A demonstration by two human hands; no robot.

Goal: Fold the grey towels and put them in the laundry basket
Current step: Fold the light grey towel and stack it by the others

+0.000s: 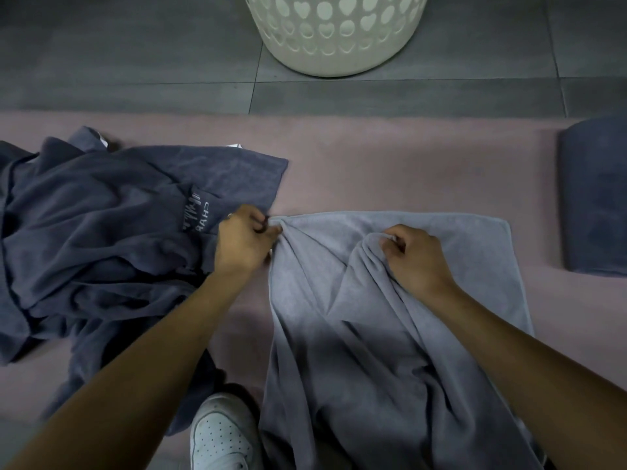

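Note:
A light grey towel (468, 245) lies half spread on the pink mat (390, 164), its near part bunched and trailing toward me. My left hand (242, 242) pinches the towel's far left corner. My right hand (415, 256) grips a raised fold near its middle. To the left lies a rumpled heap of dark grey towels (88, 232) with white lettering. A folded dark grey towel (595, 198) rests at the mat's right edge. The white laundry basket (334, 35) with heart-shaped holes stands on the floor beyond the mat.
Grey floor tiles (135, 52) surround the basket. A white shoe (220, 435) shows at the bottom between the dark heap and the light towel. Bare mat lies between the towels and the tiles.

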